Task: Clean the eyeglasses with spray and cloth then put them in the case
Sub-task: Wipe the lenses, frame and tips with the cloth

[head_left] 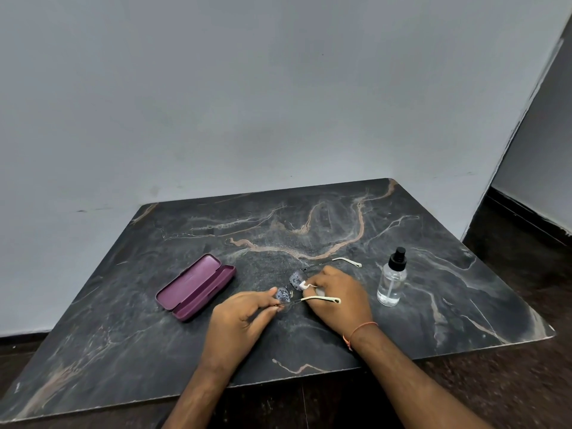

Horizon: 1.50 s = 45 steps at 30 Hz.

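The eyeglasses [291, 286], thin-framed with cream temple tips, are held just above the dark marble table [309, 230], temples unfolded toward the right. My left hand [244, 317] pinches the near lens edge between thumb and fingers. My right hand [340, 295] holds a small white cloth [301, 285] bunched against the far lens. The purple case [195, 286] lies open to the left of my hands, nothing inside it. A clear spray bottle [392, 278] with a black cap stands upright to the right.
The table's far edge meets a grey wall [247, 103]. Dark floor [510, 274] shows to the right and below the near table edge. A wall corner runs up at the right.
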Motion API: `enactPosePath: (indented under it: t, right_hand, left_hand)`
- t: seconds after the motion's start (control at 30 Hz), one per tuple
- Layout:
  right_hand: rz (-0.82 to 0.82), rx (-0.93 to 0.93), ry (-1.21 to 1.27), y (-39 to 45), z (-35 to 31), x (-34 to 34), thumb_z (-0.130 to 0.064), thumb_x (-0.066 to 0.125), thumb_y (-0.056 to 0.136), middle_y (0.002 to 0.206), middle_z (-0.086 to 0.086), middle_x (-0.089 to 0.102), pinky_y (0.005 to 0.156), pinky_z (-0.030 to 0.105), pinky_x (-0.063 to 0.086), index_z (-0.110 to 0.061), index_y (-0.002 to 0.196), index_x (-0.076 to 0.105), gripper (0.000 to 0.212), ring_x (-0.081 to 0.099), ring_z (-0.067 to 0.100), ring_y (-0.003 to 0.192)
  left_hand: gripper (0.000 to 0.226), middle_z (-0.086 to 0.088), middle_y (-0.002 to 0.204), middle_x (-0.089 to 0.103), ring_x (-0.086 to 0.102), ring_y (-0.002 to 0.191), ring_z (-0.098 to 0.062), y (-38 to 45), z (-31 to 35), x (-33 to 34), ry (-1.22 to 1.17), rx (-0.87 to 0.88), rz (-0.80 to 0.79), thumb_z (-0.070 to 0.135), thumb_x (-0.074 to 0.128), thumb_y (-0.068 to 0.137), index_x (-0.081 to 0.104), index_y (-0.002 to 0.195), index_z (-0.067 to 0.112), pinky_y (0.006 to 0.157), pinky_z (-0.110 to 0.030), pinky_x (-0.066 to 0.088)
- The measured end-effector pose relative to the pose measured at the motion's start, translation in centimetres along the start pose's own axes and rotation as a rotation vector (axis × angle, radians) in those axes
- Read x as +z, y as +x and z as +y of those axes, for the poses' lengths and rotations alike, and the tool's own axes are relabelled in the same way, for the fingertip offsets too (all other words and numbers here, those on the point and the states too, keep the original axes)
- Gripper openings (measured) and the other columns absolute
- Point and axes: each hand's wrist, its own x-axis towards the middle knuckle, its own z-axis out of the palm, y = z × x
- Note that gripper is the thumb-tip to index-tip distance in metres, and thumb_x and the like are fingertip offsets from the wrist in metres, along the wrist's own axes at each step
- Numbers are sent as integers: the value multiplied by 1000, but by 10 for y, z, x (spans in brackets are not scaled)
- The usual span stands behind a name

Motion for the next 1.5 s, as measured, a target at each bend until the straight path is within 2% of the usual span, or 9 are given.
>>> enactPosePath:
  t: [0.1,0.23,0.43,0.6,0.73,0.97,1.17,1.33,1.5]
  right_hand:
    - [2,19,-46,3,1,2,-48,49,95,81,-6,50,67,39,53,-29,93,74,32,65,20,82]
    - [-13,-30,20,2,-1,1,-51,57,95,90,-7,59,74,37,55,-50,115,76,28,66,12,85]
    - [1,5,-9,3,2,3,-54,47,92,80,-6,50,68,38,53,-35,96,76,35,63,17,80]
    - [-13,-70,-22,5,3,3,-57,43,97,86,-6,53,71,39,54,-47,122,72,39,64,15,85]
    - [49,-109,134,3,2,4,-72,51,96,82,-11,57,62,21,43,-64,115,70,28,61,5,76]
    - [60,-95,65,7,5,3,-51,57,102,82,-8,54,66,32,45,-49,125,75,30,64,12,83]
    - [72,-133,229,3,5,3,-58,61,93,85,-16,61,62,12,38,-56,110,77,23,62,2,79]
    - [74,-93,127,6,6,3,-51,59,99,82,-7,60,67,29,44,-48,119,78,28,62,8,79]
    - [32,-134,239,1,5,-2,-48,64,93,79,-16,62,63,12,39,-50,109,80,23,63,3,78]
  left_hand:
    - [9,47,119,72,77,114,7,-1,-2,0,4,7,-7,24,86,91,87,100,27,98,-16,60]
    - [12,43,121,74,77,114,7,-1,-3,0,-10,-1,4,34,79,95,87,100,27,98,-15,59]
    - [13,43,124,73,76,114,8,-1,-4,0,-7,7,-15,33,80,95,84,107,33,99,-12,57]
    - [12,42,124,74,76,115,8,-1,-5,-1,-5,23,-19,31,81,95,84,107,32,99,-15,59]
    - [11,43,123,74,76,115,7,-1,-3,-1,-2,27,-17,32,80,96,84,107,32,99,-16,60]
    - [13,37,126,75,76,115,7,-1,-1,0,5,57,-20,33,80,96,80,109,33,96,-25,64]
    - [14,48,124,70,75,115,9,0,-1,0,32,82,-22,29,82,94,80,108,32,96,-21,62]
    - [13,47,124,70,76,113,8,0,0,0,34,91,-18,33,78,97,80,110,33,94,-25,64]
    - [15,44,127,71,76,114,8,0,-2,-1,16,76,11,34,78,98,81,113,34,97,-18,61]
